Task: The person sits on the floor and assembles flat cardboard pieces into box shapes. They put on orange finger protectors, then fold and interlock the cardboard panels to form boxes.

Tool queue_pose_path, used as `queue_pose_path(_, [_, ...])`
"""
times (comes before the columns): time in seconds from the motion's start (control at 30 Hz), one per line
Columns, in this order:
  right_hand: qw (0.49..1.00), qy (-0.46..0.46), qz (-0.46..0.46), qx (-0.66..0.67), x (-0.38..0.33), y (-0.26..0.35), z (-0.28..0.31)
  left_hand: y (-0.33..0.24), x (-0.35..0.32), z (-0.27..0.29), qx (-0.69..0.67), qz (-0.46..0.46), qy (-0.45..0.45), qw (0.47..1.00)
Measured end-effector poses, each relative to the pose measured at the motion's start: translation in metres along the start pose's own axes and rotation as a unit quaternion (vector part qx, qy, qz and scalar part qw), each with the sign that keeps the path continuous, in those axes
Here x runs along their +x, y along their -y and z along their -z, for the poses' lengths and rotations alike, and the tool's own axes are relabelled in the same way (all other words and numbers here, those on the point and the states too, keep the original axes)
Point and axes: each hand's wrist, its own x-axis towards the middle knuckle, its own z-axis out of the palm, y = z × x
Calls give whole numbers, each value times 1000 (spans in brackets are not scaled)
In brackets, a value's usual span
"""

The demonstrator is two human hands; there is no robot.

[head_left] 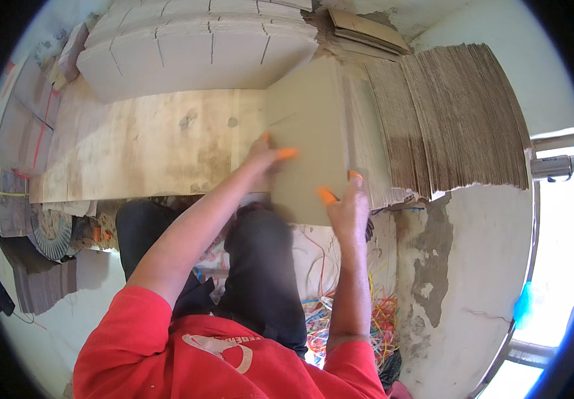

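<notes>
Cardboard sheet, grey-brown, lies on the plywood table beside a fanned stack of flat cartons; left hand presses flat, right hand pinches its near edge; likely mid-pull, needing a clean slide off

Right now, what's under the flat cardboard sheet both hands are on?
The cardboard sheet lies on a plywood board, overlapping a fanned cardboard stack. Left hand and right hand press it. Whatever lies directly beneath is covered.
</notes>
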Motion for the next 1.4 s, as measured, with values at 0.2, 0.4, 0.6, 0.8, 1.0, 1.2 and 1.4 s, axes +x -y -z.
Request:
queue_pose_path(0.2, [991, -22, 53, 123, -17, 22, 21, -9, -19, -3, -76, 28, 26, 996])
queue_pose_path(0.4, [948, -125, 8, 293, -32, -14, 101, 20, 4, 19, 66, 28, 16, 997])
queue_pose_path(0.6, [865, -423, 28, 268, -38, -22, 186, -5, -16, -20, 45, 58, 76, 994])
queue_pose_path(0.8, [721, -683, 75, -89, -12, -31, 335, -6, -11, -36, 65, 56, 46, 995])
queue_pose_path(1.0, [761, -580, 26, -291, 43, -48, 430, 80, 42, -12, -8, -89, -81, 993])
queue_pose_path(1.2, [813, -391, -37, -430, 115, -99, 405, 97, 51, -6, 124, -96, -140, 978])
queue_pose_path(1.4, [862, -303, 7, -406, 140, -109, 384, 52, 11, -32, 87, -70, -98, 989])
